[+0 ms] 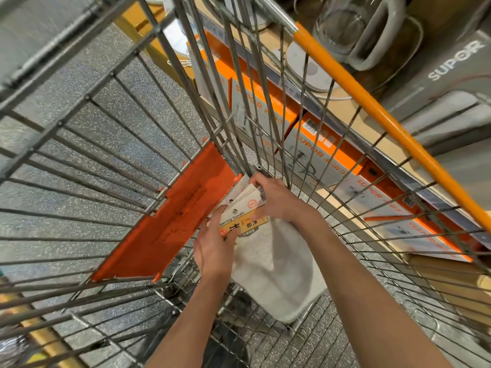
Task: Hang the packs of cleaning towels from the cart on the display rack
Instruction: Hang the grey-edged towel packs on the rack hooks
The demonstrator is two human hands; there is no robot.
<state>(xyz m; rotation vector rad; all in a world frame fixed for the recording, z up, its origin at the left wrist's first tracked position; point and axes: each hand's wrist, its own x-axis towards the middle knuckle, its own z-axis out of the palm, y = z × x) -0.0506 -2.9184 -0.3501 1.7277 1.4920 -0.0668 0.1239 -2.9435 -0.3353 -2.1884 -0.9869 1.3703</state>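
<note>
I look down into a wire shopping cart [87,144] with an orange handle bar [377,112]. Deep inside it, both my hands hold packs of cleaning towels [239,216] with white and yellow card headers. My left hand [215,245] grips the lower edge of the headers from below. My right hand [276,200] grips the top of the headers from the right. A white towel pack [276,272] hangs below the headers and lies against the cart's bottom. The display rack is not in view.
An orange child-seat flap [170,219] lies flat to the left of my hands. Beyond the cart's right side stand shelves with orange and grey SUPOR boxes [318,150] and glass appliances [345,30]. The speckled grey floor [132,83] shows through the wires.
</note>
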